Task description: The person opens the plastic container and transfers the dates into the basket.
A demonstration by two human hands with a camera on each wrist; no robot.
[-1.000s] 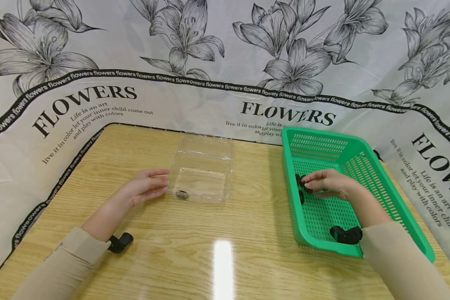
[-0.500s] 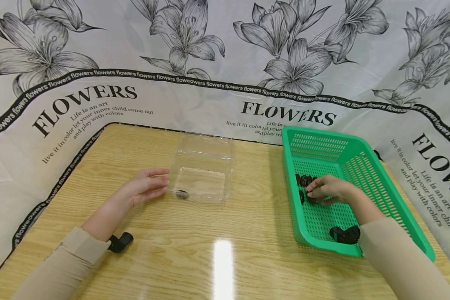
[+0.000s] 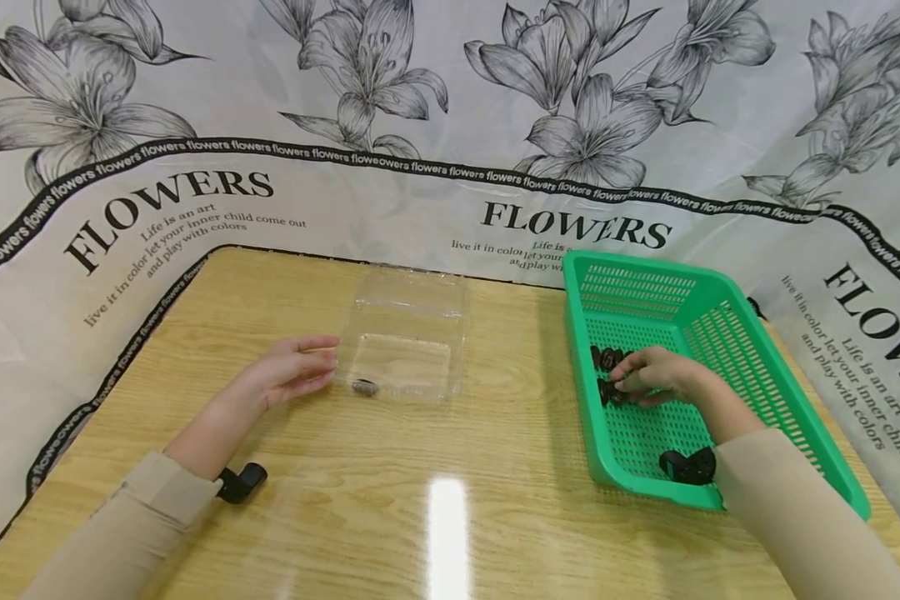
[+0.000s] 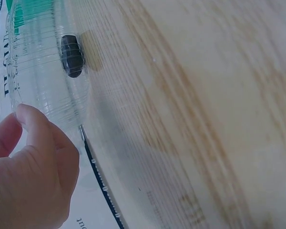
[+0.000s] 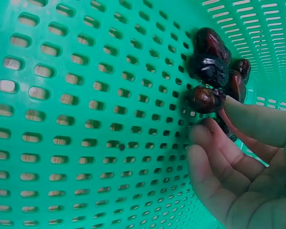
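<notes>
My right hand (image 3: 663, 379) reaches into the green basket (image 3: 596, 450), thumb and forefinger pinching a glossy dark date (image 5: 205, 99) low over the basket floor. Several more dates (image 5: 210, 67) lie close beside it, in short rows near the basket's left wall in the head view. My left hand (image 3: 296, 373) is at the left side of a clear plastic box (image 3: 405, 325), fingers loosely extended with the tips right at its edge. A single date (image 4: 72, 56) lies inside that box, in the corner close to the left hand.
The box and the basket stand on a wood-grain table (image 3: 345, 500), the basket to the right. A black wrist mount (image 3: 242, 483) shows beside the left sleeve, another black mount (image 3: 686, 467) by the right. A flower-print cloth (image 3: 390, 208) hangs behind.
My right hand has moved slightly toward the front of the basket, then brought the date left against its neighbour. The left hand and the plastic box have stayed put.
</notes>
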